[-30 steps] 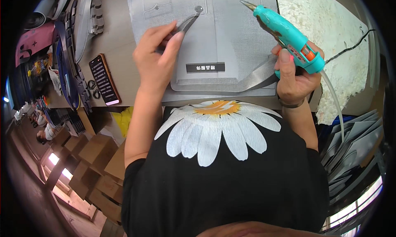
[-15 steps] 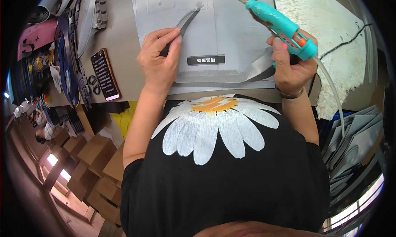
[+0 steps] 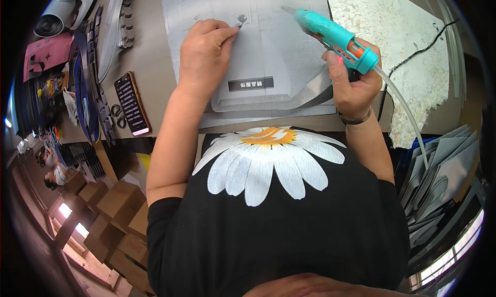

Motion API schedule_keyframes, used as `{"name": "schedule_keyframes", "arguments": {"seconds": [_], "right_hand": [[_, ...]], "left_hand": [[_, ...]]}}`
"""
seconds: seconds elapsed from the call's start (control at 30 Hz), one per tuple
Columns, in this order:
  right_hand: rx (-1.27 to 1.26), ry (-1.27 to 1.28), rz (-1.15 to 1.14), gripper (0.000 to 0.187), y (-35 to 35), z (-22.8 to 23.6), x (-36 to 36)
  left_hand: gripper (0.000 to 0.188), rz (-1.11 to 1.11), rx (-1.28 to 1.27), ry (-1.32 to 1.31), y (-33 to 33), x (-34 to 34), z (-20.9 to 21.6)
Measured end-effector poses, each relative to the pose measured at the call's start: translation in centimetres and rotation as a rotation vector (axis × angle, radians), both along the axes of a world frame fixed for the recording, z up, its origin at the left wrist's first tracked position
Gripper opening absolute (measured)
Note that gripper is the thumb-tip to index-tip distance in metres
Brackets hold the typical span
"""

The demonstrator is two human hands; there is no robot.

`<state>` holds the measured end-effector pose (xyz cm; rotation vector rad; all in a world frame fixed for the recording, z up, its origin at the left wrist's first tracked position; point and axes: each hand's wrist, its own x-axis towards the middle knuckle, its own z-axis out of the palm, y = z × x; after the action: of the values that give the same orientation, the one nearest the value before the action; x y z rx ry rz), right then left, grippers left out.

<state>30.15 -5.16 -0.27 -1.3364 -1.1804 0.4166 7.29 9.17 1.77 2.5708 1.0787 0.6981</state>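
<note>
My right hand [image 3: 356, 82] is wrapped round a turquoise glue gun [image 3: 328, 31], its nozzle pointing up and left above a grey sheet-like bag panel [image 3: 279, 54]. A pale glue stick [image 3: 405, 100] trails from the gun's back end. My left hand [image 3: 206, 51] pinches the end of a grey strap, mostly hidden behind the fingers, beside a round dark spot [image 3: 242, 19] on the panel. Nearer to me, a black label [image 3: 250, 84] with pale print lies on the panel. Below it a grey band [image 3: 253, 102] runs along the near edge and rises towards my right hand.
A phone [image 3: 132, 104] lies on the table left of the panel. Beyond it are hanging straps [image 3: 93, 80], a pink bag [image 3: 47, 56] and a small white fan [image 3: 51, 23]. A glue-crusted white board [image 3: 392, 49] with a black cord is at right. Cardboard boxes [image 3: 121, 201] stand lower left.
My left hand has moved up along the strap to its end by the round spot, covering most of the strap. The glue gun has shifted slightly left and down in view.
</note>
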Motion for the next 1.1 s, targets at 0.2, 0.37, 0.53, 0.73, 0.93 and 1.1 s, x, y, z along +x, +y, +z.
{"name": "schedule_keyframes", "arguments": {"seconds": [0.2,0.37,0.53,0.73,0.93,1.1], "right_hand": [[0.036,-0.001,0.01,0.033,0.2,0.0,-0.2],[0.044,-0.029,0.014,0.033,0.4,-0.3,-0.1],[0.023,-0.071,0.029,0.029,0.7,0.3,-0.2],[-0.236,-0.338,0.099,0.027,0.2,5.9,-0.6],[-0.524,-0.554,0.24,0.032,-3.0,12.6,0.3],[-0.423,-0.674,0.435,0.024,-4.1,13.5,0.3]], "left_hand": [[0.013,0.043,-0.069,-0.029,-0.1,0.2,0.0],[0.012,0.139,-0.329,-0.294,-0.3,-0.9,-0.1],[0.013,0.131,-0.278,-0.383,-1.1,-2.1,-1.5],[0.014,0.069,-0.168,-0.329,-0.8,-2.3,-1.7],[0.033,-0.207,-0.144,-0.529,-2.2,1.6,7.5],[0.038,-0.676,-0.161,-0.487,-6.3,9.2,13.2]]}}
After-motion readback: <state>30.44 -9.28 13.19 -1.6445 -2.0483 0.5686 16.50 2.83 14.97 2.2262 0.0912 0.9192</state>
